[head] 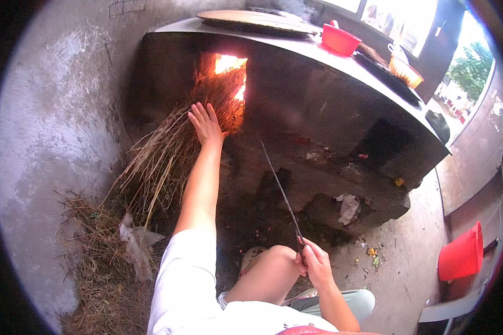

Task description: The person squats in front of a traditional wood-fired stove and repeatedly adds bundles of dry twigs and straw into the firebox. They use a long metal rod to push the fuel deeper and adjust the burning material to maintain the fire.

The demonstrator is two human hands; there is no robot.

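Flames fill the square mouth of a masonry wood-fired stove [318, 96], where a bundle of dry stalks and twigs [163, 155] sticks partly in. My left hand [207, 124] lies flat on top of the bundle just outside the opening, fingers extended and slightly spread. A thin dark metal rod [281, 190] is gripped near its lower end by my right hand [314, 261], beside my knee. The rod slants up and left, its far tip close below the stove mouth.
A large round lid [257, 21], a red plastic basin [340, 39] and a basket [404, 71] sit on the stovetop. Loose straw [105, 272] with a plastic bag [138, 247] lies by the left wall. A red bucket [460, 253] stands at right.
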